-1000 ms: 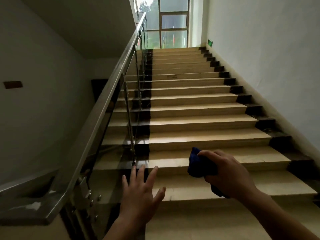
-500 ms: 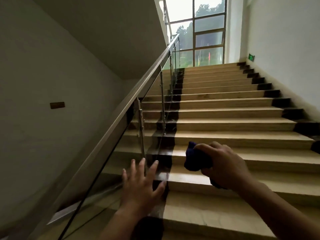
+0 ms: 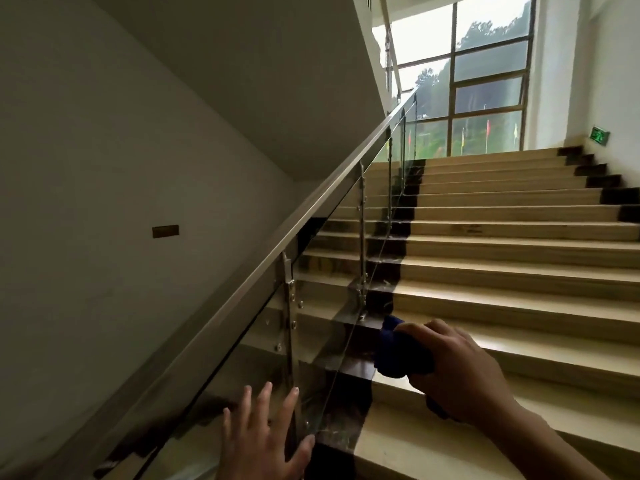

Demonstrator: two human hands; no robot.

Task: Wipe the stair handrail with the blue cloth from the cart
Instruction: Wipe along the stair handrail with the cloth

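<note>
A steel handrail (image 3: 304, 216) climbs from lower left to upper right above glass panels (image 3: 329, 299) on metal posts. My right hand (image 3: 457, 368) is closed around a bunched dark blue cloth (image 3: 398, 355), held over the lower steps to the right of the railing and apart from the rail. My left hand (image 3: 263, 441) is empty, fingers spread, low in the view in front of the glass panel. It touches neither the rail nor the cloth.
Tan steps (image 3: 502, 282) with dark edging rise to a landing with a large window (image 3: 485, 81). A white wall (image 3: 104, 168) lies left of the rail with a small brown plate (image 3: 165, 231). A green exit sign (image 3: 600, 135) hangs on the right wall.
The view has tilted up and turned left, so the rail now runs through the middle of the frame. Both hands keep their pose; the right still grips the cloth.
</note>
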